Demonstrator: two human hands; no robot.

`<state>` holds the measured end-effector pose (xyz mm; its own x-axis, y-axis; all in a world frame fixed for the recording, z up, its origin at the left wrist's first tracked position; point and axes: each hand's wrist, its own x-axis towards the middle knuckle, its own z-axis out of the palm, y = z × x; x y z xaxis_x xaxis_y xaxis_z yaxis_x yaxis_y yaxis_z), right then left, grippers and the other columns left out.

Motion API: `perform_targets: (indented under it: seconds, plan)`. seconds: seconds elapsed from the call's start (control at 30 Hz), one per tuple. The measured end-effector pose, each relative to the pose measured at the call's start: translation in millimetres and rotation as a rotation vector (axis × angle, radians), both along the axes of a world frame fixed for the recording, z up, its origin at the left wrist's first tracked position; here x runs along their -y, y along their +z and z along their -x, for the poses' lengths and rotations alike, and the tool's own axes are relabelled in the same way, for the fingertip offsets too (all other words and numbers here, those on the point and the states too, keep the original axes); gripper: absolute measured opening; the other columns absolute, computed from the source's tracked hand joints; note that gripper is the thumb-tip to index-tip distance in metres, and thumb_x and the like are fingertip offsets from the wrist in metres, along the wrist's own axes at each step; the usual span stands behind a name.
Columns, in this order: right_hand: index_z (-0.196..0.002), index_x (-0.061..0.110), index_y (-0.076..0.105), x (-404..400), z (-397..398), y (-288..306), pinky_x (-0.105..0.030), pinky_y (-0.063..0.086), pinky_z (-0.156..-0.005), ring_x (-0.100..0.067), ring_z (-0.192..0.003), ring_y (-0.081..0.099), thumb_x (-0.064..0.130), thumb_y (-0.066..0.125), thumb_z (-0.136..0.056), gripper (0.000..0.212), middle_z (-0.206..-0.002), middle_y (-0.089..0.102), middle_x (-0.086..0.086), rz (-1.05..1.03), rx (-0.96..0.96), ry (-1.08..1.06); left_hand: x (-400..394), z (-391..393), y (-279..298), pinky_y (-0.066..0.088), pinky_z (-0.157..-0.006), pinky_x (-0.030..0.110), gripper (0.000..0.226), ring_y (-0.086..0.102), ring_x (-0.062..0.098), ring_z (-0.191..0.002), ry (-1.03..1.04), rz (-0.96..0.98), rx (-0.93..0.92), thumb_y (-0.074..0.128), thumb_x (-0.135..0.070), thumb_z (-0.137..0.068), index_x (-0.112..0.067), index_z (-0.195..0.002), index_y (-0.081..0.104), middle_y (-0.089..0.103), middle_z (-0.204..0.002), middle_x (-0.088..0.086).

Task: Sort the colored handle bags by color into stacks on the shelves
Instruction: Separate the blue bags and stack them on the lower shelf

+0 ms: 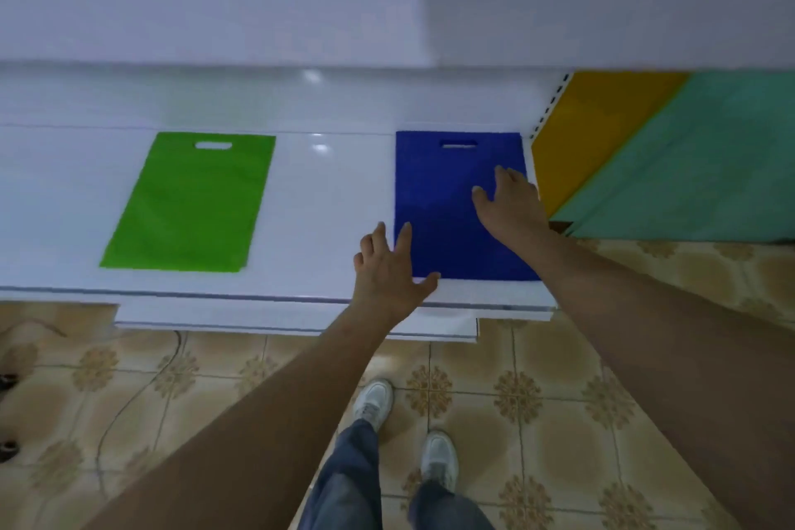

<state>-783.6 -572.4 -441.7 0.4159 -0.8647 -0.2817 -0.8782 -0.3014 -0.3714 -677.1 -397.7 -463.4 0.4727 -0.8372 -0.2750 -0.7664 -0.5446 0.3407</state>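
Note:
A blue handle bag (447,194) lies flat on the white shelf (327,194), handle slot at the far end. My left hand (387,271) rests with spread fingers on the bag's near left corner, thumb along its near edge. My right hand (509,202) lies flat with straight fingers on the bag's right side. A green handle bag (189,202) lies flat further left on the same shelf, with no hand on it.
A yellow bag (589,129) and a teal bag (705,159) lie on the neighbouring shelf section at the right. An upper white shelf (387,4) overhangs at the top. Below the shelf edge is patterned tiled floor (537,392), my shoes, and a cable at the left.

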Motion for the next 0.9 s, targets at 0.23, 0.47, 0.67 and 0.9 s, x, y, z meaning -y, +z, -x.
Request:
perform_targets:
  seconds: [0.23,0.47,0.67,0.9]
  plan:
    - [-0.152,0.011,0.026,-126,-148,113,-0.042,0.027,-0.114,-0.028,-0.143,0.025,0.044,0.038,-0.101,0.062,-0.157,0.028,-0.010,0.048,0.236,0.514,-135,-10,81,0.032,-0.108,0.046,0.092,0.028,0.031,-0.138,0.337,0.105,0.012,0.028,-0.072,-0.077,-0.021,-0.153,0.026,0.032,-0.151,0.012]
    - [-0.151,0.010,0.029,-324,-253,220,-0.033,0.020,-0.117,-0.022,-0.144,0.025,0.043,0.040,-0.101,0.061,-0.156,0.030,-0.008,-0.005,0.461,0.993,-290,-79,159,0.036,-0.106,0.041,0.088,0.034,0.028,-0.132,0.686,0.149,0.126,0.027,-0.069,-0.080,-0.020,-0.153,0.026,0.041,-0.143,0.006]
    - [-0.151,0.016,0.029,-419,-330,342,-0.032,0.021,-0.116,-0.017,-0.143,0.026,0.045,0.035,-0.102,0.057,-0.155,0.032,-0.002,0.080,0.689,1.172,-377,-160,232,0.038,-0.103,0.034,0.068,0.042,0.019,-0.125,0.843,0.385,0.204,0.047,-0.055,-0.093,-0.022,-0.150,0.033,0.048,-0.133,-0.001]
    - [-0.152,0.014,0.028,-432,-411,425,-0.034,0.023,-0.116,-0.019,-0.144,0.024,0.042,0.038,-0.102,0.058,-0.156,0.030,-0.003,0.251,0.822,1.016,-409,-262,333,0.041,-0.104,0.033,0.051,0.045,0.015,-0.123,0.835,0.669,0.307,0.053,-0.045,-0.093,-0.025,-0.140,0.045,0.048,-0.130,-0.004]
